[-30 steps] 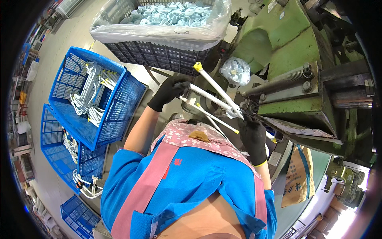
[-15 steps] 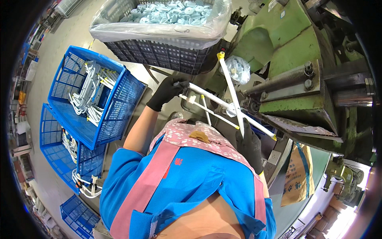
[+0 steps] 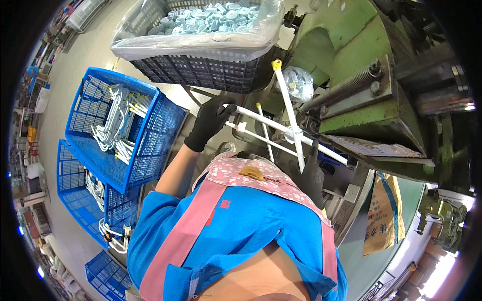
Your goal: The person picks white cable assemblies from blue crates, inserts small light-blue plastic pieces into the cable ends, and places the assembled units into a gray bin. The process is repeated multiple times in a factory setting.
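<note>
A white tube frame with crossing tubes and yellow tips is held up in front of me, close to a green machine. My left hand, in a black glove, is closed around its upper left end. My right hand, in a dark grey glove, is at the lower end of the crossing tube. One of its fingers points up across the long tube; its other fingers are partly hidden, but the hand appears closed on the frame. Thinner white tubes show just below the long one.
The green machine with its spring stands at right. A lined black crate holds pale blue plastic pieces. Blue baskets at left contain white bent tubes. A clear bag lies by the machine.
The whole view has shifted slightly. My right hand has moved a little rightward against the frame, and its finger now stands up more straight. My left hand keeps its hold.
</note>
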The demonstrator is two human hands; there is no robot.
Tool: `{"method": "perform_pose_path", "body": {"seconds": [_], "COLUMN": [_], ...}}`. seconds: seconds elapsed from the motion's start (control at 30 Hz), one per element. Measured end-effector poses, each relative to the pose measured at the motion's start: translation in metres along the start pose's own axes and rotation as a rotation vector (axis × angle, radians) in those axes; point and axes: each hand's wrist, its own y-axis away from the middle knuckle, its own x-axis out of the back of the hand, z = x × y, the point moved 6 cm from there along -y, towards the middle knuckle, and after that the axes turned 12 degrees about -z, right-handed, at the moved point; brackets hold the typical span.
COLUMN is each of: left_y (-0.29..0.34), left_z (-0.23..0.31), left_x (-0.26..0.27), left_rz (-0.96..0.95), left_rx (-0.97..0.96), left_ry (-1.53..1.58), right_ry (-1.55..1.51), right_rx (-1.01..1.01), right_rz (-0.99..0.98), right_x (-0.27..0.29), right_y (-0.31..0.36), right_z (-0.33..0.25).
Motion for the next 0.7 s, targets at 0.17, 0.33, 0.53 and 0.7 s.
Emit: {"method": "perform_pose_path", "body": {"seconds": [0.17, 0.33, 0.53, 0.7], "left_y": [0.008, 0.016, 0.023, 0.029], "left_z": [0.041, 0.051, 0.041, 0.041], "left_x": [-0.023, -0.063, -0.067, -0.076], "left_rz": [-0.163, -0.397, -0.298, -0.425], "left_rx": [-0.078, -0.039, -0.225, -0.037], "left_ry": [0.593, 1.395, 0.977, 0.693], "right_ry": [0.206, 0.239, 0.195, 0.187], "right_rx": [0.071, 0.162, 0.142, 0.16], "right_rz": [0.034, 0.141, 0.089, 0.12], "right_x": [0.012, 0.017, 0.006, 0.004], "right_y": [-0.011, -0.009, -0.008, -0.007], "right_z": [0.004, 0.005, 0.01, 0.007]}}
